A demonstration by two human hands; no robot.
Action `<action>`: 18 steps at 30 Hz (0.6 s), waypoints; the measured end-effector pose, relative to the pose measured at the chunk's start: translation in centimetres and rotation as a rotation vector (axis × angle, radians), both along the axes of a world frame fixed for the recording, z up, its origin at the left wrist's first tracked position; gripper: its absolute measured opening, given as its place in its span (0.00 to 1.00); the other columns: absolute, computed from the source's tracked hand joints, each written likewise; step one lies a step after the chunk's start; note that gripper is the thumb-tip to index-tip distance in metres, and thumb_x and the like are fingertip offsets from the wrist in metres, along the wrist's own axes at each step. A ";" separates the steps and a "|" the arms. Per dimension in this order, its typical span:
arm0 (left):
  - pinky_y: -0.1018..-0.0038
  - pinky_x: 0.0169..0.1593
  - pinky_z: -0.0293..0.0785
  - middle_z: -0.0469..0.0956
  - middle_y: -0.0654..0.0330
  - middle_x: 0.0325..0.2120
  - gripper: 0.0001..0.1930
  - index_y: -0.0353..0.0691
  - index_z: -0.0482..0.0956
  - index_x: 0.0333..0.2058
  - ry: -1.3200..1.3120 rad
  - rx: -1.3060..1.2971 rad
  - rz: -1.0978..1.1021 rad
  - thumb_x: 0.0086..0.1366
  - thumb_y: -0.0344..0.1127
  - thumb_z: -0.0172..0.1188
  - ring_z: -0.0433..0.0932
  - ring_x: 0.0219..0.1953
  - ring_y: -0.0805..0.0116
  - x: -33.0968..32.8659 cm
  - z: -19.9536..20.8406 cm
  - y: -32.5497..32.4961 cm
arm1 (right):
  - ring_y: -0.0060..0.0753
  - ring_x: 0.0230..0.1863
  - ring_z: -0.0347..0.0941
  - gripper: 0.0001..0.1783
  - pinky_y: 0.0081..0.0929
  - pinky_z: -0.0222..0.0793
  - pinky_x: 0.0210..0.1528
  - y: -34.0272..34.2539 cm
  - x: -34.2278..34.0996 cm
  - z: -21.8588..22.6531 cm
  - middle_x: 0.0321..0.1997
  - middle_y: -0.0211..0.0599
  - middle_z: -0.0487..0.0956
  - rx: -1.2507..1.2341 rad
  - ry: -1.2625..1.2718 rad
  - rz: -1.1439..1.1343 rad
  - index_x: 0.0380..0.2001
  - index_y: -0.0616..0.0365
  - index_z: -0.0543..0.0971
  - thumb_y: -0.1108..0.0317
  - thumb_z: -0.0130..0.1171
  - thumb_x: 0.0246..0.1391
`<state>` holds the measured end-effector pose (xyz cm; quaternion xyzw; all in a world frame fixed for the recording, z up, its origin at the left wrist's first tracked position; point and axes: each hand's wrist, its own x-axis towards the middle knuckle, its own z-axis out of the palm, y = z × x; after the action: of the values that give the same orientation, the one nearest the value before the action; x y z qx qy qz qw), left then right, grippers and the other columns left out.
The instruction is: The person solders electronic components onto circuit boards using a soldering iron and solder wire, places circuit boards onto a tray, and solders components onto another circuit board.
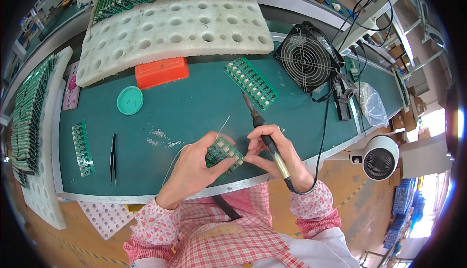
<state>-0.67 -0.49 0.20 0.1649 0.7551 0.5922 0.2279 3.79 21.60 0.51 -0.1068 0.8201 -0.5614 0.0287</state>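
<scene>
A small green circuit board [224, 150] is held just over the front edge of the surface [175, 117], tilted. It is a glossy rectangle, studded with a row of blocky, pale square parts. The left hand [194, 168] is closed on it, thumb pressed across the near side, and a thin, silvery wire [223, 128] pokes up beside the fingers. The right hand [279, 153] is curled round a soldering iron [272, 148] with a black handle, a golden lower section and a slim dark tip pointing to the far edge; its thumb reaches close to the board's right corner, whether touching I cannot tell.

The surface is smooth, matte green, its front edge trimmed in pale metal. White crumbs [158, 134] lie left of the board. Toward the left edge are slender dark tweezers [113, 158] and a narrow board [82, 149]. Farther back sit a round teal dish [130, 100], a glossy orange-red box [162, 72] and a pitted white foam slab [165, 30]. Toward the far right corner stands a square fan [306, 59] with a ringed wire grille.
</scene>
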 end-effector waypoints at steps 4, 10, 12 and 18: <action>0.78 0.39 0.77 0.84 0.63 0.33 0.16 0.37 0.78 0.44 0.011 0.045 -0.003 0.58 0.27 0.70 0.81 0.35 0.79 0.0 0.1 0.0 | 0.23 0.39 0.78 0.25 0.24 0.77 0.45 0.0 0.2 0.2 0.37 0.31 0.77 -0.020 -0.006 -0.043 0.52 0.58 0.72 0.81 0.69 0.51; 0.79 0.39 0.77 0.83 0.63 0.34 0.16 0.37 0.77 0.44 0.041 0.075 0.006 0.58 0.27 0.70 0.80 0.35 0.80 0.1 -0.5 0.2 | 0.23 0.40 0.78 0.24 0.24 0.77 0.46 0.0 0.4 0.6 0.38 0.32 0.79 -0.004 0.004 -0.068 0.50 0.59 0.73 0.80 0.70 0.50; 0.79 0.39 0.76 0.82 0.63 0.34 0.16 0.37 0.77 0.44 0.025 0.086 0.010 0.58 0.27 0.70 0.80 0.35 0.80 0.1 -0.5 0.3 | 0.23 0.41 0.78 0.24 0.24 0.76 0.45 0.3 0.5 0.5 0.38 0.31 0.79 -0.043 -0.013 -0.108 0.48 0.59 0.73 0.81 0.71 0.49; 0.80 0.37 0.75 0.81 0.65 0.31 0.13 0.37 0.76 0.41 -0.059 0.147 0.083 0.59 0.27 0.70 0.79 0.34 0.82 0.1 -1.1 0.2 | 0.41 0.30 0.70 0.21 0.34 0.65 0.35 5.2 1.2 -2.0 0.30 0.34 0.75 0.589 0.544 -0.262 0.41 0.55 0.78 0.80 0.63 0.38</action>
<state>-0.62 -0.32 -0.88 0.1322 0.7087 0.6597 0.2123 4.95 26.81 -1.45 -0.1332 0.9299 -0.2531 -0.2311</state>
